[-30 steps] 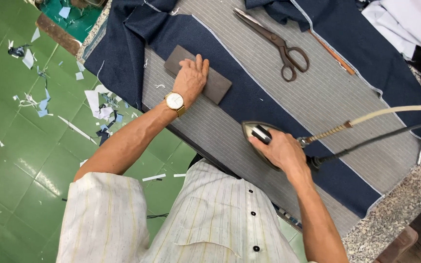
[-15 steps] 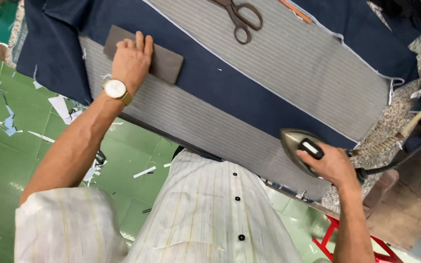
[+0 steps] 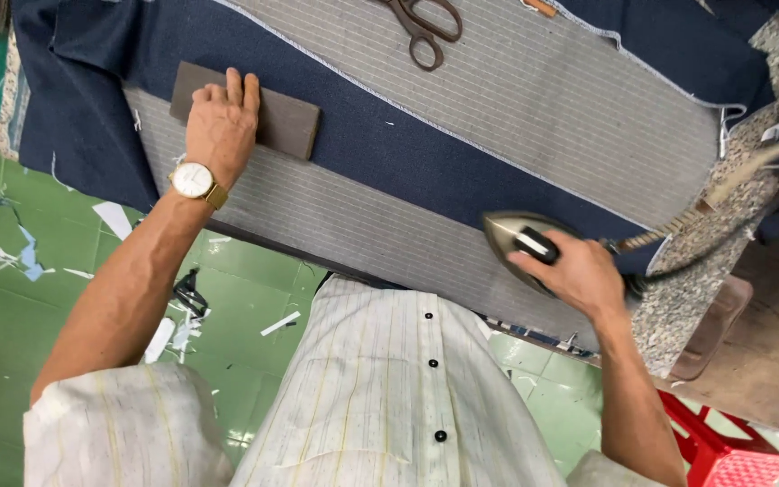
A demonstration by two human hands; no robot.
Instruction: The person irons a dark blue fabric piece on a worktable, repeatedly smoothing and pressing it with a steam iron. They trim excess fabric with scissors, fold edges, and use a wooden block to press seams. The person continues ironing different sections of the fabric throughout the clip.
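Iron (image 3: 520, 243) nearer, perhaps; right hand (image 3: 570, 271) atop

The room was evenly and fairly brightly lit, soft light with no hard shadows. A faint sheen sat on the iron (image 3: 520, 242) and the green floor tiles (image 3: 254, 271). The view was sharp at centre, slightly soft and stretched toward the corners, tilted throughout.

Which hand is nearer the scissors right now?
Left. The left hand rests on the brown block, just below-left of the scissors. The right hand grips the iron, farther off at the near edge.
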